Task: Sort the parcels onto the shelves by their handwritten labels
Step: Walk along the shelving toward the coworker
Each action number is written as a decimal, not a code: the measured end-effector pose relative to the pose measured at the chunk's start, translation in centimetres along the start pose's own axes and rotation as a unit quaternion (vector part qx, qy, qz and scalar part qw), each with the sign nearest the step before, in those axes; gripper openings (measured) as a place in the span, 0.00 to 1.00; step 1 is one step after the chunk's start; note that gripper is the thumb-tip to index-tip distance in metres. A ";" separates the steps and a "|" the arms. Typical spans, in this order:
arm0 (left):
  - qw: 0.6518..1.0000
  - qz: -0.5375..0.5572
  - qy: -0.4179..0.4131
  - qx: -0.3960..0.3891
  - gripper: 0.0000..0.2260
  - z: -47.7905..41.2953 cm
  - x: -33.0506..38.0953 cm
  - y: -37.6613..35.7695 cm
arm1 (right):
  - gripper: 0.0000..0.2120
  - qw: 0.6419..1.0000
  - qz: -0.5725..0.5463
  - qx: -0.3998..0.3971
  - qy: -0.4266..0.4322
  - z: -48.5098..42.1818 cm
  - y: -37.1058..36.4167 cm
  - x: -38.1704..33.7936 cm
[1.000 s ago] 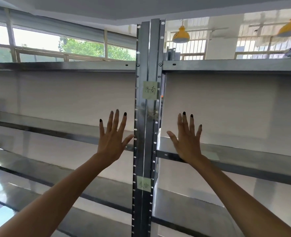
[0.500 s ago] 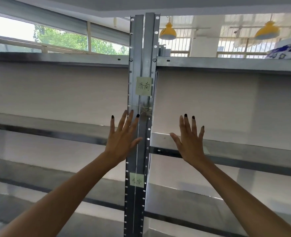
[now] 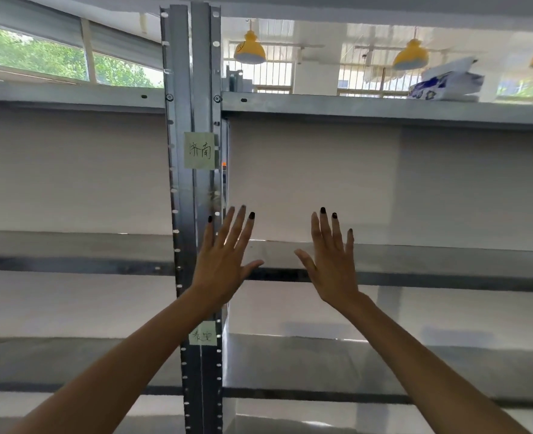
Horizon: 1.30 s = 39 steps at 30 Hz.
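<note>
Head cam, L→R.

- Far L: window (image 3: 39,54), green trees outside, above the rack's top board.
- L bay: boards bare in what shows.
- Centre-L: steel upright (image 3: 182,89) w/ punched holes.
  - upper label (image 3: 199,150): pale green, handwritten, stuck between top and middle levels.
  - lower label (image 3: 203,333): same sort, one level down, just below the L wrist. Script too blurred to read.
- left hand (image 3: 224,264): raised, palm fwd, fingers straight and spread, holds nothing. Overlaps the upright's R edge in view; touching or not, can't tell.
- right hand (image 3: 331,264): same pose, near the other, in front of middle shelf (image 3: 447,261) of R bay. Also empty.
- Far R: top shelf (image 3: 368,108) carries a white-and-blue bag (image 3: 447,83), prob. a parcel. Its label isn't visible. No other parcel in frame.

Judgement: no placement under way. Hands are free, so this looks like checking the shelf labels. Next move needs: fetch a parcel, read its label, match it to an upright label, set it on that level. Risk: misreading similar script.
</note>
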State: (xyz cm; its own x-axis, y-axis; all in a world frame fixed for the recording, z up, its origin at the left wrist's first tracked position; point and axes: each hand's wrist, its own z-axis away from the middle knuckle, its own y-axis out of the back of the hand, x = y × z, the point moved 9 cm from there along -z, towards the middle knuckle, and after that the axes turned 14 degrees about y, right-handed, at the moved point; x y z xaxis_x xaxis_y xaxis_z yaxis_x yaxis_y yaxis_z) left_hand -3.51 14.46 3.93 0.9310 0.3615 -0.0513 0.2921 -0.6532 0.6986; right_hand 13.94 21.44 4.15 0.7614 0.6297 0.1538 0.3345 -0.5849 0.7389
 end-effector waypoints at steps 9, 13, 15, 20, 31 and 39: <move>0.994 0.086 -0.064 0.010 0.39 0.0 12.2 -1.2 | 0.37 0.995 0.076 -0.020 -0.069 6.2 1.9 9.5; 0.989 0.109 -0.103 0.012 0.39 0.4 19.1 -0.6 | 0.37 0.989 0.088 -0.032 -0.113 9.6 3.8 14.0; 0.985 0.121 -0.122 0.013 0.38 0.7 22.1 -0.1 | 0.37 0.986 0.097 -0.042 -0.129 11.0 4.7 15.7; 0.977 0.158 -0.146 -0.003 0.38 1.1 27.6 0.7 | 0.38 0.978 0.131 -0.041 -0.157 14.0 6.6 19.6; 0.949 0.215 -0.229 -0.007 0.37 3.4 41.6 3.5 | 0.37 0.957 0.152 -0.019 -0.247 24.2 11.9 28.5; 0.918 0.271 -0.289 0.013 0.37 7.6 54.3 7.9 | 0.38 0.921 0.207 -0.026 -0.330 35.5 19.0 36.3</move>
State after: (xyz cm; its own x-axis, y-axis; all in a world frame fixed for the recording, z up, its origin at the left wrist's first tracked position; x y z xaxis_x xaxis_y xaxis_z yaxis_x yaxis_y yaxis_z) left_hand 51.01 23.87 1.24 0.8996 -0.4300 -0.0757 -0.2511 -0.6513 0.7161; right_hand 67.61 15.05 0.50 0.9950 -0.0997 0.0104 -0.0748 -0.6694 0.7391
